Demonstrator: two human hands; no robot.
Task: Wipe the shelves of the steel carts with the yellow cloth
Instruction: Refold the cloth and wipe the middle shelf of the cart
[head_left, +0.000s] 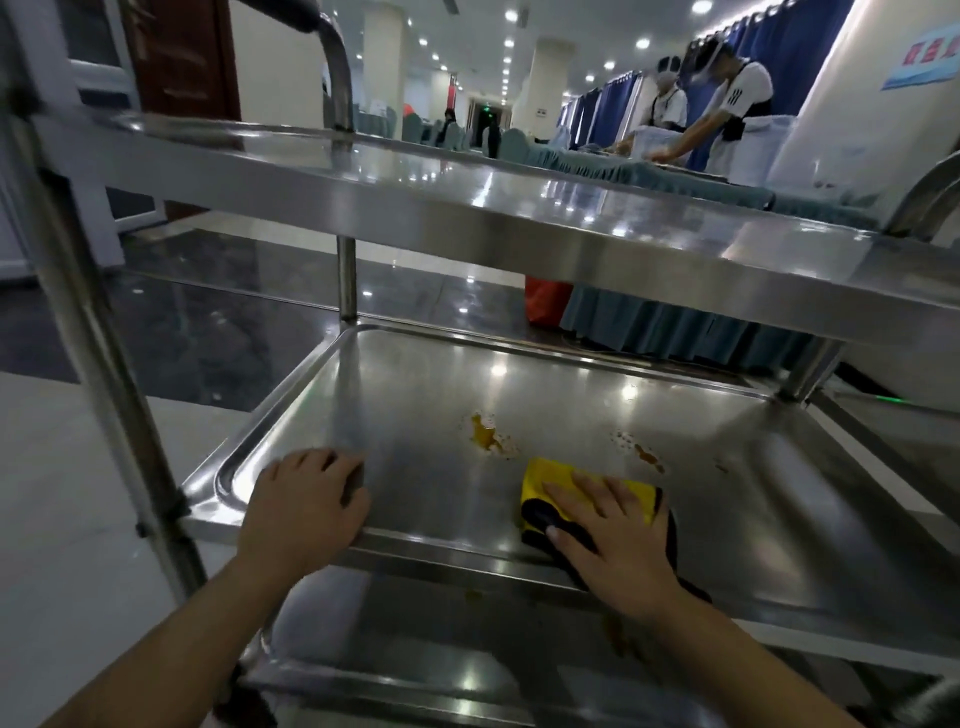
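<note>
Right fingers (582, 493): lay straight and spread flat on top of the yellow cloth, pressing it down; nothing curled round it.
Right hand (613, 540): palm down over the near part of the cloth, wrist crossing the near edge of the middle shelf.
Left fingers (332, 467): curled over the near rim of the middle shelf, tips resting on the steel inside the lip.
Left hand (306, 512): gripped that rim close to the near-left corner, well apart from the right hand.
Yellow cloth (545, 475): folded, lying flat on the middle shelf near its near edge, right of centre; long axis ran roughly left to right, tilted a little so the right end sat nearer the near edge; a black side or trim showed at its left and near ends.
Middle shelf (415, 389): a shallow steel tray with raised lip.
Orange stains (485, 434): one patch just beyond the cloth's left end, toward the shelf centre; another (644, 452) just beyond its right end.
Top shelf (467, 192): overhung the middle one, shiny with ceiling light reflections.
Bottom shelf (441, 639): showed below the near edge, with smaller orange marks.
Cart post (104, 338): stood at the near-left corner.
Background: two people (727, 104) bent over a skirted counter by blue curtains.
</note>
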